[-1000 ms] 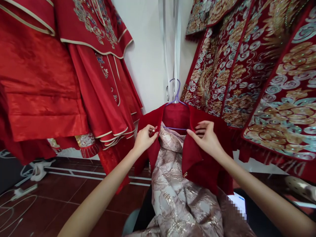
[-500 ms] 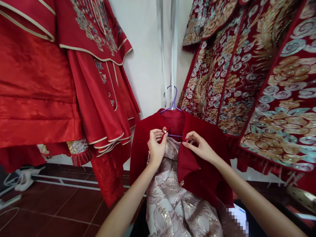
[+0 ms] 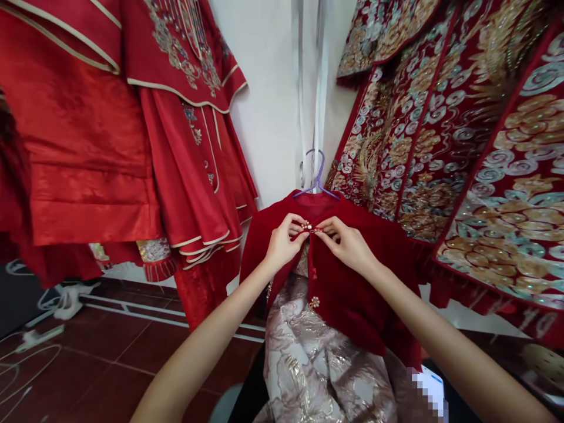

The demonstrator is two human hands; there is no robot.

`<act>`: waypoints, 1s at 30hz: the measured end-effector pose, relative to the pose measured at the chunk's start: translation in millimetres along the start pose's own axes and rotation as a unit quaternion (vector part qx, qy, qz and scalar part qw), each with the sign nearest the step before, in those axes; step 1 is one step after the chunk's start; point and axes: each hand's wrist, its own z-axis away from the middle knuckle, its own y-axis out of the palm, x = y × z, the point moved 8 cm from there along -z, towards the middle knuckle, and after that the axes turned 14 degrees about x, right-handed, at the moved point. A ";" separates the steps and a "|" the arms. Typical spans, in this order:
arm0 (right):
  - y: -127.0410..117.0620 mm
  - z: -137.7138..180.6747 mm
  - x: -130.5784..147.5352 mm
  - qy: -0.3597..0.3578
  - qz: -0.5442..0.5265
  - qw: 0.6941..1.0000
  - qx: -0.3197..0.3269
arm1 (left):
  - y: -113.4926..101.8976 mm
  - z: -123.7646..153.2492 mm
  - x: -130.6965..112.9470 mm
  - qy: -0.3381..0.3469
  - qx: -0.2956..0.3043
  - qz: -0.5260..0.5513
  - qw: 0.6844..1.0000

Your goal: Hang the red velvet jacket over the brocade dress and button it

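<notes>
A dark red velvet jacket (image 3: 356,282) hangs on a purple hanger (image 3: 318,176) in front of me. Its two front edges meet at the neck. My left hand (image 3: 284,239) pinches the left-side edge at a jeweled flower button (image 3: 307,225). From the other side, my right hand (image 3: 346,242) pinches the opposite edge, its fingertips close against the button. A second flower button (image 3: 314,302) sits lower on the right front panel. Below the jacket spreads a pale, shiny brocade garment (image 3: 304,352) with gold threads.
Red gowns with cream piping (image 3: 189,153) hang at left. Red panels embroidered with flowers (image 3: 497,176) hang at right. A white rack rail (image 3: 132,310), white shoes (image 3: 68,302) and a power strip (image 3: 39,338) lie low at left. A partly blurred phone-like screen (image 3: 429,385) shows at lower right.
My right hand has brought its jacket edge left and up to meet the other at the neck. The turned-back right panel now hangs flat. The view has shifted slightly left.
</notes>
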 end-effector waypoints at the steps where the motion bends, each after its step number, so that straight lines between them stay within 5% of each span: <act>1: -0.1 0.0 -0.5 0.004 0.009 1.000 0.006 | 0.2 -0.9 -1.4 0.001 0.010 -0.008 1.000; 30: 1.6 -3.3 5.2 0.024 0.123 0.991 0.049 | 13.1 -18.1 -3.6 0.018 0.161 -0.165 0.973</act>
